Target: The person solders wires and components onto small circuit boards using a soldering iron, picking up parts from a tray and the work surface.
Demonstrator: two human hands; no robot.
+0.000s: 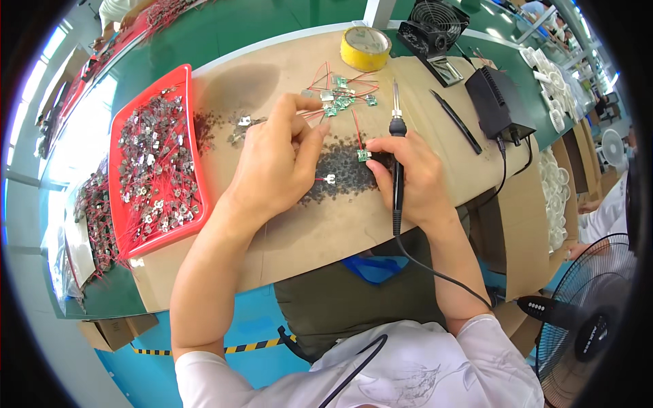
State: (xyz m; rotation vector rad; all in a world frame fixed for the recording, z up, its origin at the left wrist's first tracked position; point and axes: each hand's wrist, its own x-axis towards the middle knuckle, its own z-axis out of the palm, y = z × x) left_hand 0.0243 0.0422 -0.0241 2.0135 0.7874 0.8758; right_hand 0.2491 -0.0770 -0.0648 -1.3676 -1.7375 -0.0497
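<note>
My right hand [416,173] holds a soldering iron [397,180] with a black handle, its metal tip pointing away from me. Between that hand's thumb and index finger is a small green circuit board [364,156], with a red wire rising from it. My left hand [275,160] is over the mat with its fingers curled, near a pile of wired circuit boards [340,97]. By its thumb side, a white connector [330,179] on a red wire shows above dark stained matting. What the curled left fingers hold, if anything, is hidden.
A red tray [197,170] of wired parts stands left, with more parts piled beside it. Yellow tape [366,49], a black fan unit [432,30], a black pen [454,121] and a black power box [498,102] lie beyond. The iron's cord [442,273] crosses my right forearm.
</note>
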